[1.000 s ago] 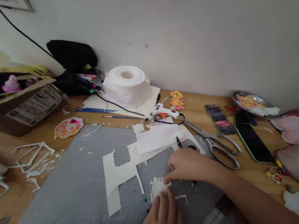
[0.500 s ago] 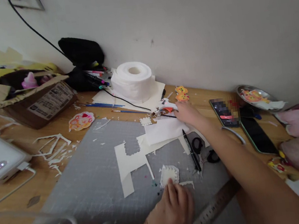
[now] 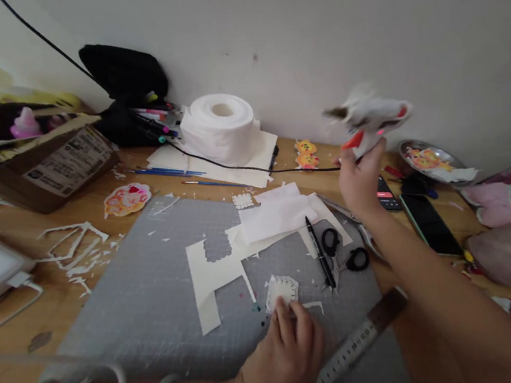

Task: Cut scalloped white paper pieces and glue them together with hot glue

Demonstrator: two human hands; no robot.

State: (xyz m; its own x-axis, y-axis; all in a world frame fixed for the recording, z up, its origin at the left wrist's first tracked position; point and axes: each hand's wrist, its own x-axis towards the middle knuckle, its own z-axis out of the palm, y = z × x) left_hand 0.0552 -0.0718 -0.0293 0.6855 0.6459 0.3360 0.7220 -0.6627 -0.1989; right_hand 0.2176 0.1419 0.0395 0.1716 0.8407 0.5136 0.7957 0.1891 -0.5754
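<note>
Lifted off the desk since half a second ago, the white glue gun (image 3: pixel 370 116) now sits blurred in the right hand (image 3: pixel 360 181), fingers wrapped round its grip, cord trailing left. Left hand (image 3: pixel 284 354) presses fingertips on the small scalloped paper cutout (image 3: pixel 281 290) on the grey cutting mat (image 3: pixel 146 294). Gluing looks about to begin: the nozzle must come down onto that cutout.

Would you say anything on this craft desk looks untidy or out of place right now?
Yes. White paper offcuts are strewn over the wooden desk left of the grey cutting mat. The right hand holds the glue gun up in the air, its black cord trailing across the papers.
</note>
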